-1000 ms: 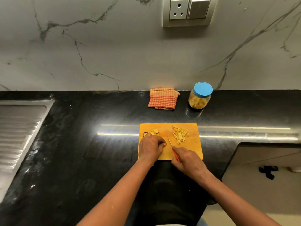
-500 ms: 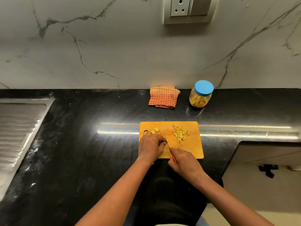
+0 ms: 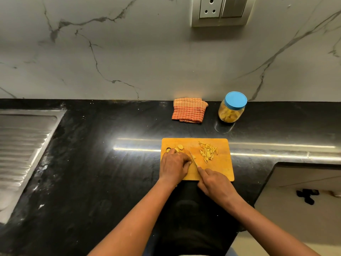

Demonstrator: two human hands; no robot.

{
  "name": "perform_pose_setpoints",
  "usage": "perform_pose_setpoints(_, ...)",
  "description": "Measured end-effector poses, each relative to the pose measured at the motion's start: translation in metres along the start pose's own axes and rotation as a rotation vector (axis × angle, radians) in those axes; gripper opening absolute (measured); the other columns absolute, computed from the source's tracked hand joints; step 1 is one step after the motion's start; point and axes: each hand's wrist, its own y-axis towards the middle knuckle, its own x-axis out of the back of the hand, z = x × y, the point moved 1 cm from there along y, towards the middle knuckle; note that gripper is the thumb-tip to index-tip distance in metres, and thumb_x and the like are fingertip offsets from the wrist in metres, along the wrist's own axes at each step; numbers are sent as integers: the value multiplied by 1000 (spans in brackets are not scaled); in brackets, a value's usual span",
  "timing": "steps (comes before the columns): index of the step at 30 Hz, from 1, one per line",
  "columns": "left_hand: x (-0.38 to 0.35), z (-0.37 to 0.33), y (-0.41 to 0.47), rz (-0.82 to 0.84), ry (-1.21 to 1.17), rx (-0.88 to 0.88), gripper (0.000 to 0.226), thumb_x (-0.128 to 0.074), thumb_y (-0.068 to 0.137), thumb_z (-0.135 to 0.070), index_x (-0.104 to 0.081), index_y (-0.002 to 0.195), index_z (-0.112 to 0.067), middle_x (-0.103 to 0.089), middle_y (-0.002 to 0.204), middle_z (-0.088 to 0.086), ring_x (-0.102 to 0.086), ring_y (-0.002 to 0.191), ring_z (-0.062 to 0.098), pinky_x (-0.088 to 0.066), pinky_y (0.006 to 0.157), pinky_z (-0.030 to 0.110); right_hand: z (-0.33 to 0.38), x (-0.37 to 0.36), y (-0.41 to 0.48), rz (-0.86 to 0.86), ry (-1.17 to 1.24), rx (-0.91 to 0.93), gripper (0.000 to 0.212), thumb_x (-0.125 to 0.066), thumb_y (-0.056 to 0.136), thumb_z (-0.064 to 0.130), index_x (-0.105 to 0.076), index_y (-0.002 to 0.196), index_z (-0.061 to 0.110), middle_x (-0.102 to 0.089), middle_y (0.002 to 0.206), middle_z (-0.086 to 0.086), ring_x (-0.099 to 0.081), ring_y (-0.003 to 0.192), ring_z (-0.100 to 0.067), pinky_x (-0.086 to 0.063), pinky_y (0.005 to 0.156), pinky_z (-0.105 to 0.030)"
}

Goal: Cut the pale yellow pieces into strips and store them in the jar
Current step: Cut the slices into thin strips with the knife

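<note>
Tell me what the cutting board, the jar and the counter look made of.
Cutting board: likely wood or bamboo, matte orange-tan with a faint grain. Jar: clear, its yellow contents show through; probably plastic, though glass is possible. Its blue lid looks like smooth plastic. Counter: polished black stone, speckled, mirroring the light as a bright streak.

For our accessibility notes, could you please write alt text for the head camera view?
A person's right hand holds a knife on an orange cutting board, the left hand curled beside the blade; cut strips lie right, uncut pale yellow pieces left. Behind on the black counter stand a blue-lidded jar and a folded checked cloth.
</note>
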Motion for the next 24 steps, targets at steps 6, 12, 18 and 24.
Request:
perform_pose_setpoints(6,-6,1,-5,-47,-15,9,15,-67,87,-38,-76,95,-30,-73,97,-14,-54,94,17,-48,86,36,-9,5,-3,-85,96,-34,51,-52,96,29,-46,142,7,-66,109,-10,-63,89,-26,-51,76,-35)
perform_pose_setpoints(12,-12,6,-8,-127,-65,-11,8,-77,79,-35,-77,86,-31,-73,86,-17,-58,82,16,-53,70,36,8,5,-4,-79,198,-21,49,-49,97,30,-45,143,13,-65,115,-6,-62,95,-20,-51,83,-29)
perform_pose_setpoints(18,-14,12,-8,-135,-63,-84,11,-74,81,-35,-78,90,-30,-74,91,-16,-59,85,16,-53,70,37,5,5,-4,-68,221,-19,49,-50,96,30,-47,142,13,-65,115,-6,-62,96,-21,-52,84,-32)
perform_pose_setpoints(24,-15,15,-6,-132,-51,-123,13,-71,81,-36,-78,90,-28,-74,91,-16,-59,87,17,-53,71,36,2,6,-2,-39,235,10,49,-50,96,30,-46,142,13,-65,116,-6,-61,97,-20,-50,85,-30)
